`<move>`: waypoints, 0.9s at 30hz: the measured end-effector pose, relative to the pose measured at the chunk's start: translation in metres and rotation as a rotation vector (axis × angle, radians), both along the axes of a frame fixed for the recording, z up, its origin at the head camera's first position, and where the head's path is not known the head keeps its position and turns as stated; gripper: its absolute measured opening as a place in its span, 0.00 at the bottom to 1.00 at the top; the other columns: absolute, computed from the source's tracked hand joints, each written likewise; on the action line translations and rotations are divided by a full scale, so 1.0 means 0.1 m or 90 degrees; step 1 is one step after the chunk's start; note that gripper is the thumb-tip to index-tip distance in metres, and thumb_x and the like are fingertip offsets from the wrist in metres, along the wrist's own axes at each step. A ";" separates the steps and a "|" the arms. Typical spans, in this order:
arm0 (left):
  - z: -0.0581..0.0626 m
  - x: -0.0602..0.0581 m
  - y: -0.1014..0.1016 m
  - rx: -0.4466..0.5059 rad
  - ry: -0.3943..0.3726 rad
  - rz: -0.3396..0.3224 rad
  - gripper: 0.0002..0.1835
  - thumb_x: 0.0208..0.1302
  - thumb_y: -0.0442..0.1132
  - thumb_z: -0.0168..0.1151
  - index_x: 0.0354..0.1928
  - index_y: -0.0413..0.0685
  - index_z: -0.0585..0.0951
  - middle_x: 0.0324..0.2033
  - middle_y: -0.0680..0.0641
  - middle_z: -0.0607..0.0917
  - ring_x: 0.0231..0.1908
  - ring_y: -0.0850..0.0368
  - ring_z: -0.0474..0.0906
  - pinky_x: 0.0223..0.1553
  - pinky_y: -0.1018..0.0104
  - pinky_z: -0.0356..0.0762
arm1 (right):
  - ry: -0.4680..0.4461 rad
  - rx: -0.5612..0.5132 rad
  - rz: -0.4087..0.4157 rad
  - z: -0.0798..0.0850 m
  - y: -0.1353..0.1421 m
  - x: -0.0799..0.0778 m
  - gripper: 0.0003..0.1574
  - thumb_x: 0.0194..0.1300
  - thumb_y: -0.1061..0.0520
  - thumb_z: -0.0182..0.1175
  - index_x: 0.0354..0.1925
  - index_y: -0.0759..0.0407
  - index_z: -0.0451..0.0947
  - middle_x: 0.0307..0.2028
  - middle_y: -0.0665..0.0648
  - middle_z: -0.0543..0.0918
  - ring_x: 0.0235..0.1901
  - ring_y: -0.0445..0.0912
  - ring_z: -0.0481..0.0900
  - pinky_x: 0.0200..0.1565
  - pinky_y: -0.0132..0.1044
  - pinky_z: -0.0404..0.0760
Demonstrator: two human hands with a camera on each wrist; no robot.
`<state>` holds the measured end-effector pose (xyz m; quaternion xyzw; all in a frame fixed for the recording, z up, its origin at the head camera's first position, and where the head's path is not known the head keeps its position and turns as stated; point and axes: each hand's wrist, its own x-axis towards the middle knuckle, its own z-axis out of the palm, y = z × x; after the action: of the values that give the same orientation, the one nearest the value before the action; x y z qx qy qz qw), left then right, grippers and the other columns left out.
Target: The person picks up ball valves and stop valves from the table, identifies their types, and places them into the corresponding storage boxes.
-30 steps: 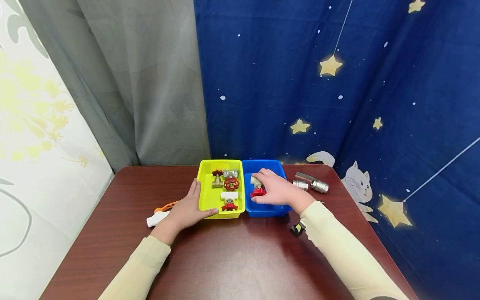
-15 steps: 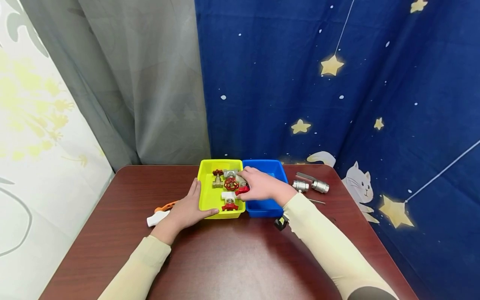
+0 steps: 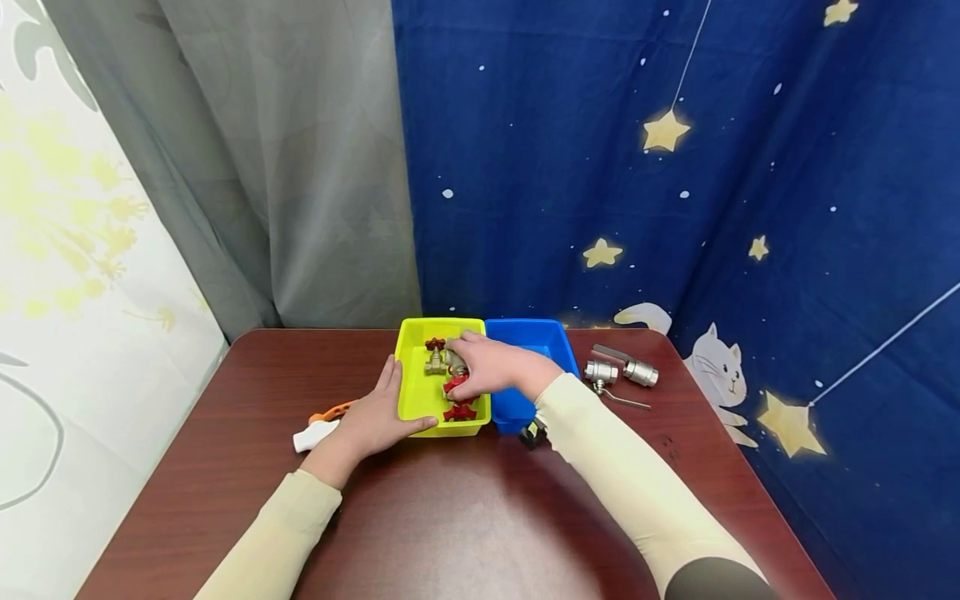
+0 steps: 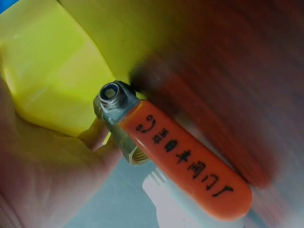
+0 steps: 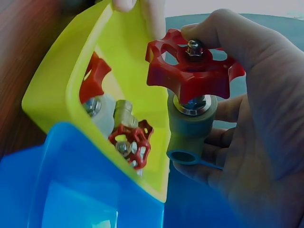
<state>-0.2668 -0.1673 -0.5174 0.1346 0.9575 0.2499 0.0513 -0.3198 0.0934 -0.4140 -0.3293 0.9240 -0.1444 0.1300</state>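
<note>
My right hand (image 3: pixel 491 364) grips a gate valve (image 5: pixel 192 126) with a red handwheel and a pale plastic body, over the yellow bin (image 3: pixel 418 400). In the right wrist view the thumb lies on the handwheel and the fingers are round the body. Below it in the bin lie a small brass gate valve (image 3: pixel 435 363), a metal valve with a dark red wheel (image 5: pixel 130 145), and a white valve with a red handle (image 3: pixel 459 413), partly hidden. My left hand (image 3: pixel 373 419) rests on the bin's left front corner, fingers straight along the side, thumb at the front rim.
A blue bin (image 3: pixel 540 335) stands against the yellow bin's right side. Farther right lie two steel lever ball valves (image 3: pixel 602 372). By my left wrist are a brass ball valve with an orange handle (image 4: pixel 185 164) and a white plastic piece (image 3: pixel 315 436).
My right hand has carried the red-wheeled gate valve leftward from the blue bin to over the yellow one. The left hand keeps its place.
</note>
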 end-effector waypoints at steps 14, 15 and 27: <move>-0.01 0.00 0.00 0.011 0.012 0.000 0.73 0.65 0.79 0.66 0.90 0.39 0.40 0.90 0.39 0.40 0.61 0.34 0.85 0.58 0.38 0.86 | -0.002 0.035 0.032 -0.01 -0.39 -0.10 0.59 0.60 0.33 0.78 0.81 0.53 0.70 0.58 0.50 0.78 0.55 0.43 0.78 0.62 0.40 0.84; -0.01 0.00 0.00 0.011 0.012 -0.001 0.73 0.65 0.79 0.66 0.90 0.39 0.40 0.89 0.38 0.40 0.61 0.33 0.85 0.58 0.38 0.86 | -0.007 0.037 0.034 -0.01 -0.41 -0.11 0.58 0.60 0.34 0.78 0.80 0.54 0.70 0.58 0.50 0.78 0.54 0.43 0.77 0.60 0.39 0.84; 0.00 0.00 -0.02 0.015 -0.001 -0.005 0.73 0.65 0.80 0.65 0.90 0.40 0.38 0.89 0.38 0.38 0.65 0.31 0.82 0.62 0.36 0.83 | -0.084 0.049 0.035 0.01 -0.63 -0.22 0.48 0.61 0.39 0.78 0.73 0.53 0.75 0.55 0.50 0.77 0.53 0.44 0.77 0.55 0.38 0.84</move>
<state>-0.2670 -0.1692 -0.5178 0.1391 0.9539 0.2610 0.0514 -0.3421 0.0307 -0.4134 -0.3393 0.9089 -0.1264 0.2069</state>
